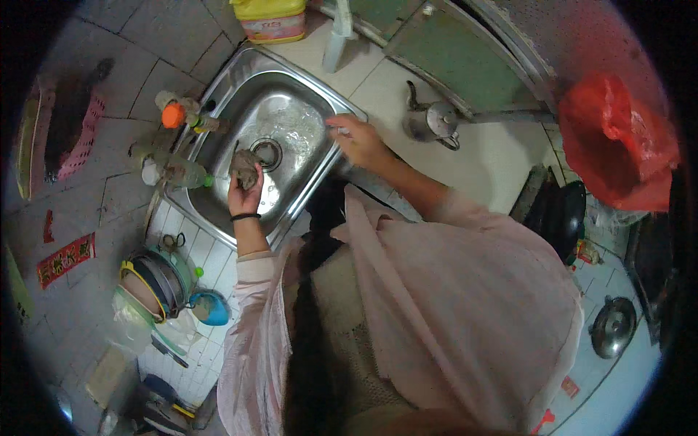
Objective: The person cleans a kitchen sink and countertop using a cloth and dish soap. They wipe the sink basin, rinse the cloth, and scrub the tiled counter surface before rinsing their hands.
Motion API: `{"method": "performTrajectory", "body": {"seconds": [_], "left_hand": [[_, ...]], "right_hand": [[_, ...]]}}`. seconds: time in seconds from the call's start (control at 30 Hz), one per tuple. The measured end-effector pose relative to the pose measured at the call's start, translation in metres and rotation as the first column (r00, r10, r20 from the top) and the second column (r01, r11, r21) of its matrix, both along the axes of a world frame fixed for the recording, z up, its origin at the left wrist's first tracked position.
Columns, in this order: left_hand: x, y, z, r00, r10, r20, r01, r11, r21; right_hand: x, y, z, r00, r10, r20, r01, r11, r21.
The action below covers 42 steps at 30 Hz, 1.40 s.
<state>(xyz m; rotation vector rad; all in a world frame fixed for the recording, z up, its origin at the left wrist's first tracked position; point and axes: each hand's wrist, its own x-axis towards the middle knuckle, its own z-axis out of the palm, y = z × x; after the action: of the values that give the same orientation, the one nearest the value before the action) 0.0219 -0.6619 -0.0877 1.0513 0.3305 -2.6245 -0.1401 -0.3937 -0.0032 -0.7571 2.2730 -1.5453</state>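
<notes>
My left hand [244, 197] holds a crumpled grey-brown cloth or scrubbing pad [245, 168] over the stainless steel sink [215, 220]. It is too blurred to tell which. The drain [266, 154] lies just beside it, and the basin floor behind is wet and shiny. At the sink's right rim is my right hand [357, 143], its fingers bent towards the basin. A small pale spot shows between those fingers, and whether they grip anything is unclear.
Bottles, one with an orange cap [173, 115] and a clear one [177, 170], line the sink's left edge. A metal kettle [431, 121] stands on the right-hand counter. Yellow jug [271, 20] at the back; stacked basins [147, 286] at lower left; red plastic bag [616, 141] far right.
</notes>
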Motion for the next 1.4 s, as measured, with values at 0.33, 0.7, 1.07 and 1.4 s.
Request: {"method": "performTrajectory", "body": {"seconds": [0.33, 0.7, 1.07, 1.4], "left_hand": [[0.042, -0.045, -0.043, 0.977, -0.064, 0.202, 0.096, 0.983, -0.155], [0.018, -0.018, -0.027, 0.968, -0.216, 0.128, 0.243, 0.932, -0.270], [0.022, 0.010, -0.019, 0.972, -0.193, 0.135, 0.225, 0.928, -0.298], [0.027, -0.035, -0.065, 0.715, -0.057, 0.697, 0.614, 0.528, -0.587]], "right_hand": [[-0.025, 0.242, -0.004, 0.852, -0.450, -0.267, 0.519, 0.793, 0.319], [0.059, 0.289, -0.019, 0.763, -0.645, -0.035, 0.570, 0.646, 0.507], [0.027, 0.376, -0.065, 0.526, -0.766, -0.370, 0.829, 0.364, 0.424], [-0.002, 0.308, -0.111, 0.425, -0.779, 0.460, 0.905, 0.361, -0.225]]}}
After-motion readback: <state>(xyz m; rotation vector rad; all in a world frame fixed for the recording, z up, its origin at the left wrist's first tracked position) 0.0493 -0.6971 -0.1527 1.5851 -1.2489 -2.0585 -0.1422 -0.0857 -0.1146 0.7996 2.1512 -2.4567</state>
